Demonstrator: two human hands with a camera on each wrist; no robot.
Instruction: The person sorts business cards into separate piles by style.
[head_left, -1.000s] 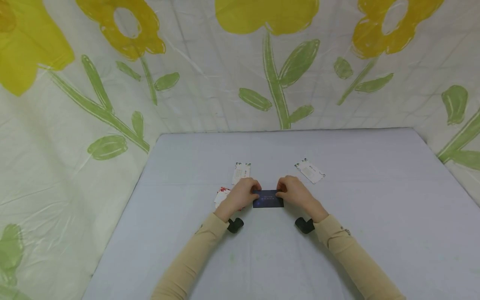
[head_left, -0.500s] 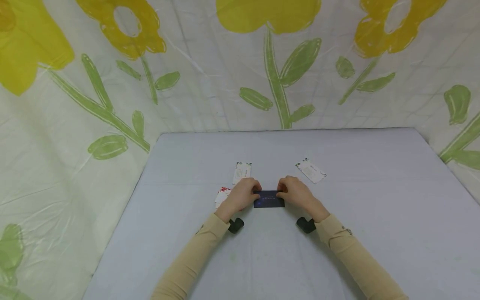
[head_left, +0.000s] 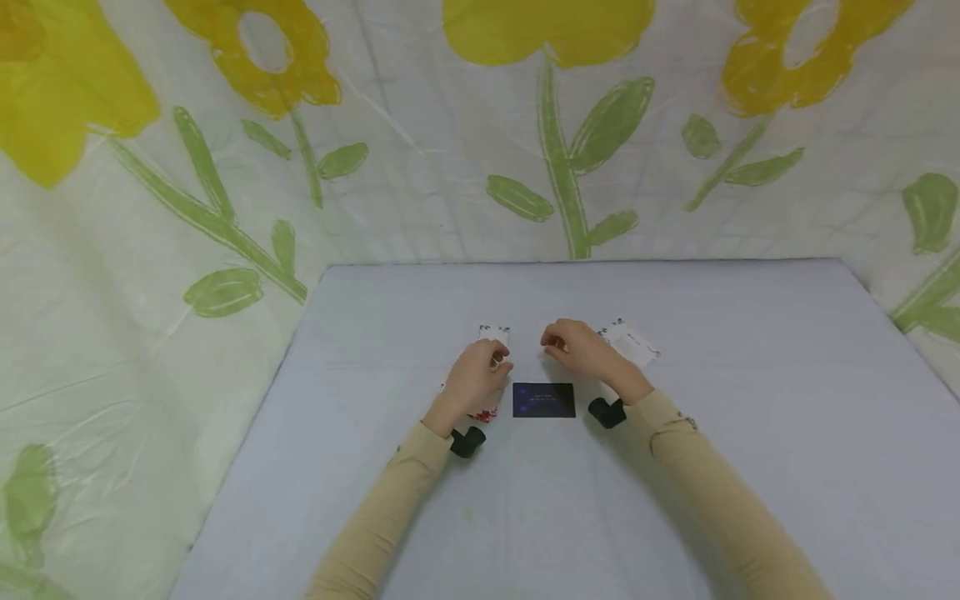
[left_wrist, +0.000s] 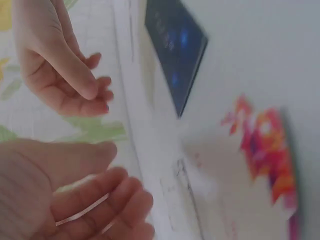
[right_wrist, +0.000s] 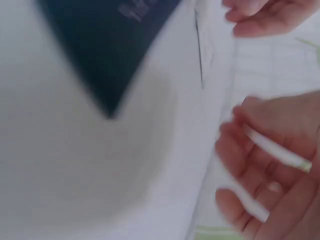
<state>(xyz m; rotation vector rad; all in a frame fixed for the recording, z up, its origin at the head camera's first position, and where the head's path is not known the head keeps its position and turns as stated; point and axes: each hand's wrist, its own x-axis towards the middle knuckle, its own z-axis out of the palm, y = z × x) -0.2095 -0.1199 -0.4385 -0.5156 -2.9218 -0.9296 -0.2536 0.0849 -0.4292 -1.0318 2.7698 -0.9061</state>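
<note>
A dark blue card [head_left: 543,401] with small pale print lies flat on the table, apart from both hands. In the left wrist view, the card [left_wrist: 175,45] shows bright blue spots. My left hand [head_left: 472,377] is raised left of it, fingers loosely bent around nothing, above white cards with red flowers [left_wrist: 270,155]. My right hand [head_left: 585,348] hovers beyond the dark card's right end, fingers relaxed with nothing between them. A white card with leafy corners [head_left: 493,333] is partly hidden behind the left hand. Another such white card [head_left: 632,343] lies beside the right hand, partly covered by it.
The table [head_left: 510,517] wears a pale cloth. Behind it hangs a white sheet [head_left: 420,200] printed with yellow flowers and green stems. A black wrist camera [head_left: 468,442] sits under the left wrist, another [head_left: 606,412] under the right.
Both hands have let go of the dark blue card and lifted away from it. My right hand has moved farther back, my left slightly up and back. The card stays on the table.
</note>
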